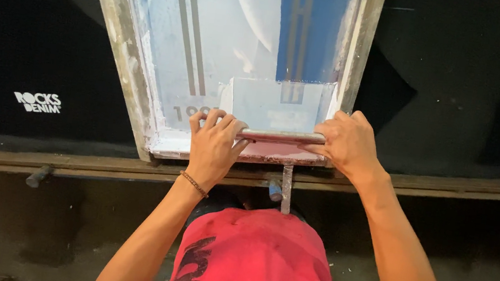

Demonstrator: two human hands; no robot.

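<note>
Head view: the squeegee (281,137) sits at the near end of the printing screen (237,42), lying crosswise on the pale mesh. The left hand (214,145) clamps its left end, the right hand (343,140) its right end, fingers curled over the handle. The screen's worn frame (123,40) lies on black fabric (19,39); a wooden rail (450,185) runs just below.

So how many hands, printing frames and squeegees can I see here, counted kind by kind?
Hands: 2, left hand and right hand
Screen-printing frame: 1
Squeegee, gripped by both hands: 1
Total: 4
</note>
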